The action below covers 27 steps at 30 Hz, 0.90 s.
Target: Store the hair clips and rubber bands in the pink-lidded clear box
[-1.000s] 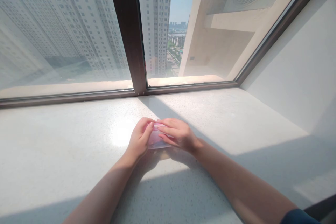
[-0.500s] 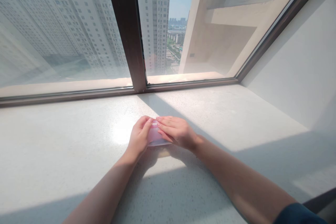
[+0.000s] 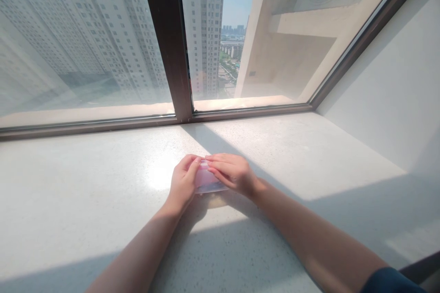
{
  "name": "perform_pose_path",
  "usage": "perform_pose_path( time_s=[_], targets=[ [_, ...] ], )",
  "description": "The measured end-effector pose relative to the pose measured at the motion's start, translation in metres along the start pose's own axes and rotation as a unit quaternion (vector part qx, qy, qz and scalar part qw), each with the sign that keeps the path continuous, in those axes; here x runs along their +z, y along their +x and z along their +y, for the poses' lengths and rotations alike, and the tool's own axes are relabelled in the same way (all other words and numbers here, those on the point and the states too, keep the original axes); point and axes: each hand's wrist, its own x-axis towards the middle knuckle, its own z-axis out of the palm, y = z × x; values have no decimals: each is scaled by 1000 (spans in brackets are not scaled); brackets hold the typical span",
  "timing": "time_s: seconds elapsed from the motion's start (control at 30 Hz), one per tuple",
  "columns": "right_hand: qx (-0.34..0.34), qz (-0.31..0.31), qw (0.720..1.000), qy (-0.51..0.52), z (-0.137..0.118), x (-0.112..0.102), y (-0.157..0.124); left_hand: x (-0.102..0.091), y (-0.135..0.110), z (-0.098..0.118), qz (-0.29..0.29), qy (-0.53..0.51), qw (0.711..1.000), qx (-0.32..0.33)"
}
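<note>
Between my hands, a small pinkish see-through plastic bag [image 3: 206, 182] rests at the middle of the white speckled sill. My left hand [image 3: 184, 181] is closed on its left side, with the thumb lying along the top edge. My right hand [image 3: 233, 173] has its fingers pressed together over the top right edge of the bag, close to the left thumb. A pink strip shows along the top, between the fingertips. The fingers hide both ends of the bag, and I cannot make out anything inside it.
The stone sill [image 3: 85, 192] runs up to a brown window frame [image 3: 184, 116] with a thick upright bar. A white wall [image 3: 388, 91] bounds the right side. Sunlight glares left of my hands, and shadow bands cross the sill. Tall buildings [image 3: 113, 32] stand outside.
The right fingers have shifted slightly on the bag's top edge, baring a little more of the bag. Both hands stay in nearly the same place; the view has moved a touch.
</note>
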Motion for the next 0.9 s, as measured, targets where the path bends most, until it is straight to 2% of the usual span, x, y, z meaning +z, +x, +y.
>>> perform_pose_path(
  time_s=[0.23, 0.33, 0.57, 0.67, 0.77, 0.9],
  targets=[
    [92, 83, 985, 118, -1, 4, -1, -4, 2, -4, -7, 58, 994, 87],
    [96, 90, 982, 132, -3, 3, 0, -5, 1, -5, -13, 72, 988, 133],
    [113, 101, 979, 133, -6, 4, -1, -7, 2, -7, -11, 94, 977, 193],
    [119, 91, 981, 121, -3, 3, -4, -11, 5, -7, 3, 106, 970, 218],
    [154, 51, 980, 112, 6, 2, -7, -15, 6, -7, 2, 122, 964, 237],
    [211, 17, 961, 176, 22, 6, -15, -18, 7, -8, -17, 128, 958, 256]
  ],
)
